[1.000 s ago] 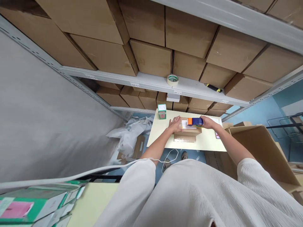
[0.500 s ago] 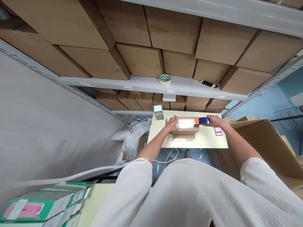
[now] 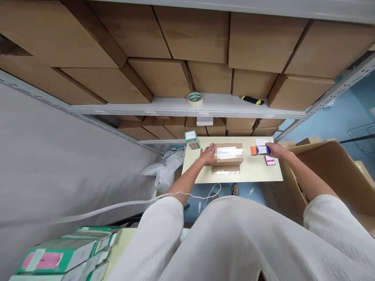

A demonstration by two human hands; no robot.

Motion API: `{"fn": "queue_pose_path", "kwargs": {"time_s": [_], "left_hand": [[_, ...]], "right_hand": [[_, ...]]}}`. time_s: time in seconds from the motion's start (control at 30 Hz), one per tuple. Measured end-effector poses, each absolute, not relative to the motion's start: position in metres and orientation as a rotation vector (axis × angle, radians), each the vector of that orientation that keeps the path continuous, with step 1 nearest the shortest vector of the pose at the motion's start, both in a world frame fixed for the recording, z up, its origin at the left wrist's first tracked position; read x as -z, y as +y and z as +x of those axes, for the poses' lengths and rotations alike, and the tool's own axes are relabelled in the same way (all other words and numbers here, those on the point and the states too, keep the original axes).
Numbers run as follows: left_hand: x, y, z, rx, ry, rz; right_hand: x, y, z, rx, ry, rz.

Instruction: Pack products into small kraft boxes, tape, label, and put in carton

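Note:
A brown cardboard box [image 3: 238,158] lies on the pale yellow table [image 3: 199,173], with shiny clear tape across its top and a flap standing out toward me. My left hand [image 3: 208,154] rests on the box's left end, fingers spread. To the right of the box, my right hand [image 3: 274,150] grips a blue tape dispenser [image 3: 261,150] with an orange front end, held apart from the box. Below it lies a phone [image 3: 270,160] with a lit screen. Left of the box stands a small green and white carton [image 3: 192,139].
Shelves of cardboard boxes [image 3: 159,76] rise behind the table. On the shelf edge sit a masking tape roll [image 3: 195,99] and a black-yellow cutter [image 3: 252,100]. A large open carton [image 3: 331,171] stands at right. A white cable [image 3: 123,203] crosses near my left arm.
My right hand has drawn the tape dispenser rightward, off the box's right end. Tape now reaches that end. My left hand stays on the box, and the view has shifted slightly.

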State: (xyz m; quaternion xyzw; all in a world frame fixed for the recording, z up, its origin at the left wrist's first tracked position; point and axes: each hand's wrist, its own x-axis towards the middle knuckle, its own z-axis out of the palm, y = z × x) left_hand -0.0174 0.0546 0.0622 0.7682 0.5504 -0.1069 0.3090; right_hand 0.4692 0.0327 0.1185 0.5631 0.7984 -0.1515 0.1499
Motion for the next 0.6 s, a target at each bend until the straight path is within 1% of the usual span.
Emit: {"fn": "queue_pose_path", "kwargs": {"time_s": [0.3, 0.6], "left_hand": [[-0.062, 0.057, -0.015, 0.313, 1.476, 2.015], [-0.066, 0.057, -0.011, 0.278, 1.456, 2.038]], "right_hand": [[-0.102, 0.041, 0.459, 0.372, 2.218, 1.567], [-0.088, 0.049, 0.391, 0.295, 2.15, 1.595]]}}
